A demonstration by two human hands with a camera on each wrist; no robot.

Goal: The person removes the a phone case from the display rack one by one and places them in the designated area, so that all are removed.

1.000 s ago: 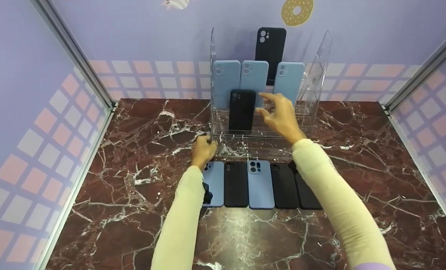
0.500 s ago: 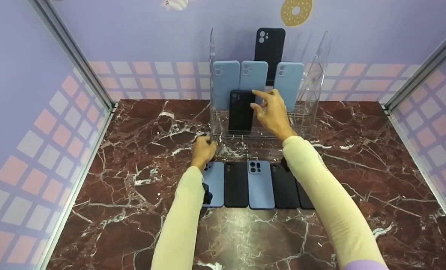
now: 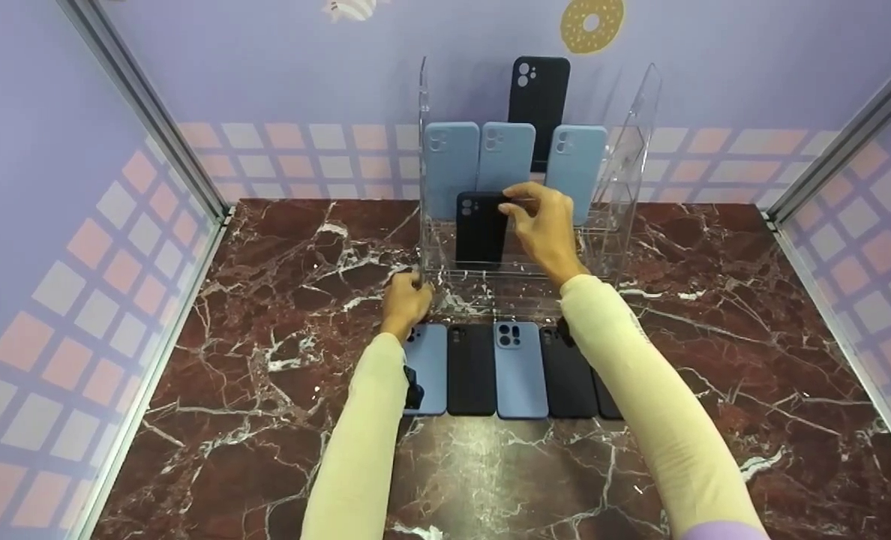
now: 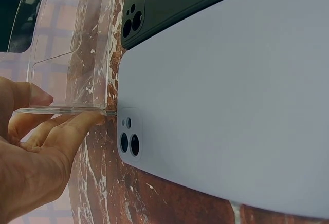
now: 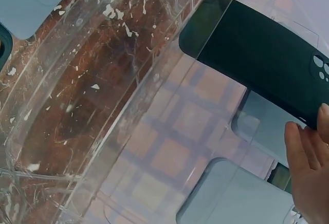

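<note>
In the head view my right hand point(image 3: 549, 229) pinches the upper right corner of a black phone case point(image 3: 480, 236). This case stands in the lower tier of a clear acrylic stand point(image 4: 56, 75), its top tipped towards me. The right wrist view has the thumb and fingers point(image 5: 295, 142) at the case's edge by its camera holes. My left hand point(image 3: 406, 304) grips the stand's left side panel point(image 4: 69, 110), thumb on one face and fingers on the other. Behind stand light blue cases point(image 3: 451, 161), point(image 3: 507, 154), point(image 3: 577, 169) and another black case point(image 3: 539, 105) higher up.
In front of the stand, several phone cases lie flat in a row on the marbled table: a blue case point(image 3: 520, 375) between black cases point(image 3: 471, 375), point(image 3: 570, 379). A light blue case point(image 4: 216, 116) lies beside my left wrist. Purple walls point(image 3: 280, 67) enclose the table.
My right hand has moved left to the black case and taken its corner. The case's top has come down and forward. My left hand stays on the stand.
</note>
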